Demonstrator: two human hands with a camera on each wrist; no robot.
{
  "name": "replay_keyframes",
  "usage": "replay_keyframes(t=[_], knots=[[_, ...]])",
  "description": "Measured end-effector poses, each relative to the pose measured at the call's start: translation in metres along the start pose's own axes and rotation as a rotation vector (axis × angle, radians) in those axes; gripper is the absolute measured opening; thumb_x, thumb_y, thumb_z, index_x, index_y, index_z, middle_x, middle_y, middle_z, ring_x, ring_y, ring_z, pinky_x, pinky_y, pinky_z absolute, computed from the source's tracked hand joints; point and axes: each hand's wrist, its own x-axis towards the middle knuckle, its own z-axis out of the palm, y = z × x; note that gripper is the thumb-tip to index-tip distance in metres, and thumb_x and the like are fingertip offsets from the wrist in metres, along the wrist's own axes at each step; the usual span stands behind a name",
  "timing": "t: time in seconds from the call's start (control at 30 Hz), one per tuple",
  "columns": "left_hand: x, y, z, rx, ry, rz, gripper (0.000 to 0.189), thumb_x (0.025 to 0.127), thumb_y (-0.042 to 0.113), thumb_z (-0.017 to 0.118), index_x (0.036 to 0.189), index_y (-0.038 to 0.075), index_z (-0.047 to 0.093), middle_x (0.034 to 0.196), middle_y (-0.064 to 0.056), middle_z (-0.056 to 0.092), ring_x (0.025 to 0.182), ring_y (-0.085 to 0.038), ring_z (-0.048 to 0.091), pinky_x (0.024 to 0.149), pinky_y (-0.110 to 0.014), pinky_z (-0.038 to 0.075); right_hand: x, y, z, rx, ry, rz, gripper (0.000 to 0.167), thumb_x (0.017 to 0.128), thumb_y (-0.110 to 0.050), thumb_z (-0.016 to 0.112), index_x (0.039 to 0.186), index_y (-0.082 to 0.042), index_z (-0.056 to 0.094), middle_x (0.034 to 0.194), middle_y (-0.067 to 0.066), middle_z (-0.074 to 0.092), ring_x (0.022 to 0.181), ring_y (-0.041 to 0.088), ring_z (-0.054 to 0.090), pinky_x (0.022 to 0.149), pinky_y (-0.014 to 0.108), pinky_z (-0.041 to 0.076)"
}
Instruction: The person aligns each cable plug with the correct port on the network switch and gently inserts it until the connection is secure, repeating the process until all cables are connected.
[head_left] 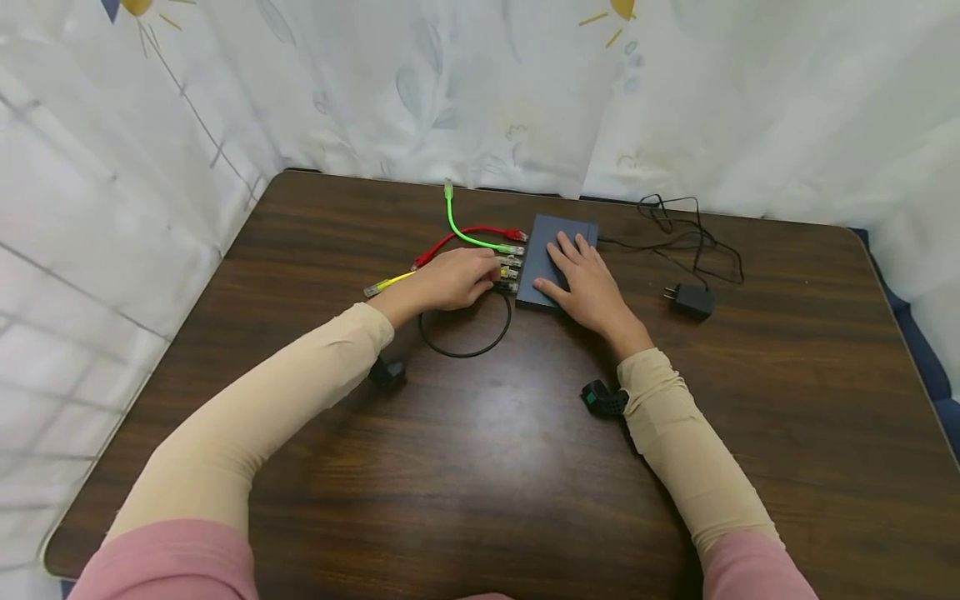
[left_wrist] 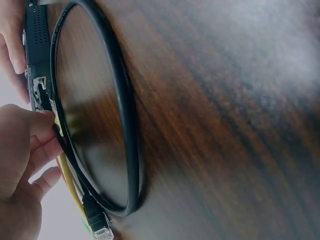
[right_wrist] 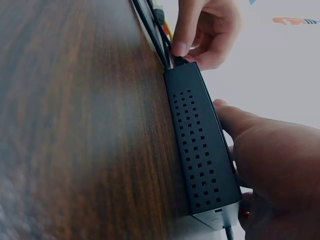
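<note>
A black cable (head_left: 465, 356) lies in a loop on the table, one plug at the left side of a dark blue-grey box (head_left: 542, 237); how far that plug sits in a port cannot be told. The left hand (head_left: 453, 279) pinches this end between thumb and fingertip, the gap between them narrow, while its other fingers curl loosely. The cable's other plug (left_wrist: 97, 220), with a clear tip, shows in the left wrist view near the same hand. The right hand (head_left: 588, 287) rests palm down on the box, its fingers spread wide and thumb held out, gripping nothing. A row of small square vent holes (right_wrist: 192, 145) marks the box's near side. A green cable (head_left: 452, 218), a red cable (head_left: 480, 228) and a yellow cable (head_left: 395, 281) lie left of the box, their nearer plugs just beside it. From the box's right side a thin black cord (head_left: 626, 244) runs into loose coils, with a black power adapter (head_left: 691, 301) near them. All this lies on the far half of a dark wood-grain table (head_left: 480, 467), before a white printed curtain (head_left: 487, 83).
</note>
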Motion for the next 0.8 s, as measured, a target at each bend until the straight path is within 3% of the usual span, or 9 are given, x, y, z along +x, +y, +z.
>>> replay_keyframes(t=[0.8], knots=[[0.0072,0.0009,0.0044,0.039,-0.007,-0.019,0.010,0.096,0.015,0.059,0.102,0.010,0.065,0.105,-0.007,0.064,0.093,-0.022,0.063,0.086,-0.039,0.051,-0.0011,-0.0010,0.0016,0.019,0.011,0.008,0.074,0.096,-0.050,0.051,0.154,-0.012,0.026,0.163,0.010,0.013,0.152,0.033,0.004,0.123,0.049,0.005]])
